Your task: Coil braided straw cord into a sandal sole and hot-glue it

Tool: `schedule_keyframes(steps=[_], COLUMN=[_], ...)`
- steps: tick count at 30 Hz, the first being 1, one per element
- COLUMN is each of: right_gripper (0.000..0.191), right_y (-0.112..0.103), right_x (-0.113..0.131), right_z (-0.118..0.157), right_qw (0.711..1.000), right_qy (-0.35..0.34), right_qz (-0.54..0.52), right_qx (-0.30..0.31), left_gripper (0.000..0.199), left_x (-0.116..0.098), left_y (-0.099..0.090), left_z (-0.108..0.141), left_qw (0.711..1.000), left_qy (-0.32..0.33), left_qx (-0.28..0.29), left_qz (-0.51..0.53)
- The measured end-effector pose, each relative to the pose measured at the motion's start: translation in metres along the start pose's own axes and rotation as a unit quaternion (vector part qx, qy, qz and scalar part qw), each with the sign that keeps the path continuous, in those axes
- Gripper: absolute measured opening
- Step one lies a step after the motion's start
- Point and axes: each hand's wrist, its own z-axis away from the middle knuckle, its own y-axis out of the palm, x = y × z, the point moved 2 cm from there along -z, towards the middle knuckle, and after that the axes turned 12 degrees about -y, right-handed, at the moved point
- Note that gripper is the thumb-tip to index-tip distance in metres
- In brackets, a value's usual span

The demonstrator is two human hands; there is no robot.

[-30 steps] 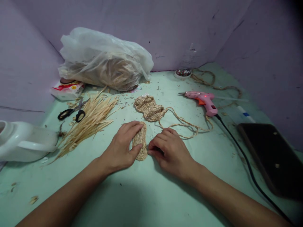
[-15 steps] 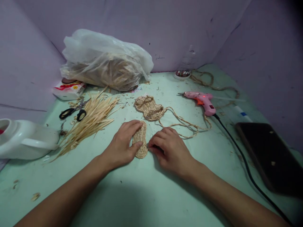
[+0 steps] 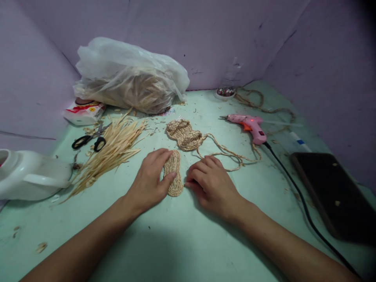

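A flat oval piece of coiled straw braid (image 3: 174,176) lies lengthwise on the pale green table. My left hand (image 3: 152,176) grips its left side, with the thumb on top and the fingers at the upper left edge. Close to its lower right edge, my right hand (image 3: 210,184) is closed in a pinch; what the fingertips hold is too small to make out. Beyond the hands lies a second coiled braid piece (image 3: 185,135), with loose braided cord (image 3: 225,148) running off to the right.
Straw strips (image 3: 114,145) and black-handled scissors (image 3: 89,141) lie left, near a white jug (image 3: 35,174). Behind are a plastic bag (image 3: 132,78), a box (image 3: 85,112) and a bead dish (image 3: 225,93). Right are a pink glue gun (image 3: 249,125), its cord and a black tablet-like object (image 3: 331,192).
The whole view has shifted slightly. Both hands keep nearly the same places, my right hand now a little farther from the oval piece.
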Motion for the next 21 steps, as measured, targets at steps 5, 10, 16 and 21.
schedule_keyframes(steps=[5,10,16,21], right_gripper=[0.010,0.011,0.011,0.011], right_y=[0.001,0.001,0.001,-0.003], right_x=[0.001,0.001,0.001,0.001], right_z=[0.000,-0.001,0.001,0.003], right_qw=[1.000,1.000,0.999,0.993], right_qy=[0.003,-0.002,-0.011,-0.021], right_qz=[0.001,0.005,0.020,0.046], right_qx=[0.002,-0.003,-0.031,-0.104], left_gripper=[0.028,0.018,0.019,0.043], left_x=[-0.007,-0.016,-0.018,-0.019], left_y=[-0.008,-0.009,-0.004,-0.005], left_z=[0.003,0.004,0.004,0.001], left_qw=[0.977,0.972,0.908,0.789], left_qy=[-0.160,-0.212,-0.330,-0.407], left_qx=[0.000,0.042,0.069,0.100], left_qz=[-0.143,-0.096,0.249,0.449])
